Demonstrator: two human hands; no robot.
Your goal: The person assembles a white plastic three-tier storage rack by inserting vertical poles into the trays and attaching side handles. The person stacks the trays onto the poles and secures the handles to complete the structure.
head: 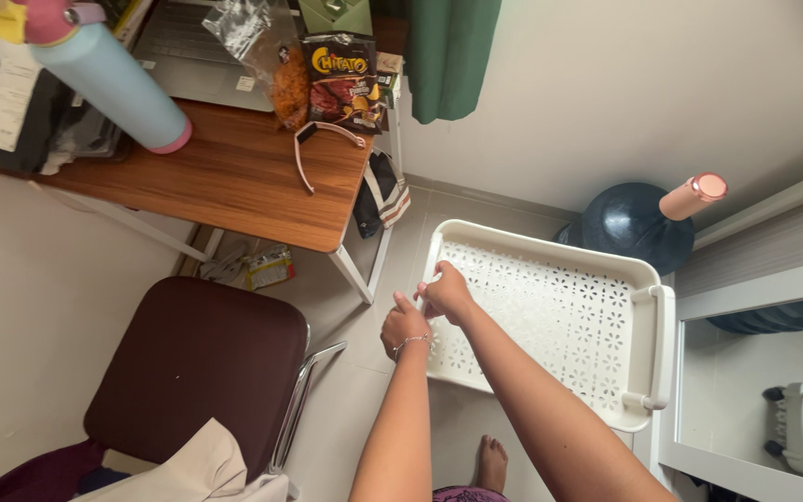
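White perforated plastic tray (550, 316), patterned with small flower cut-outs, sits low over the tiled floor (346, 390) to the right of the wooden desk (234, 177), its far end near a dark blue water jug (629, 223) with a pink cap. Both bare arms reach forward and meet at the tray's left rim. The right hand (445, 292) is curled, fingers closed onto the rim's edge. The left hand (404, 326), wearing a thin bracelet, is loosely fisted just beside it, thumb raised toward the same edge; whether it actually grips the rim I cannot tell.

On the desk's far right corner stands a black snack bag (344, 79) with yellow and red printing, and left of it a crumpled clear bag (267, 56) holding orange pieces. Pink-framed glasses (322, 149) lie in front of them. A pale blue bottle (113, 84) with a pink base lies tilted at the desk's left. A maroon chair (197, 363) stands near left, cloth draped over it.
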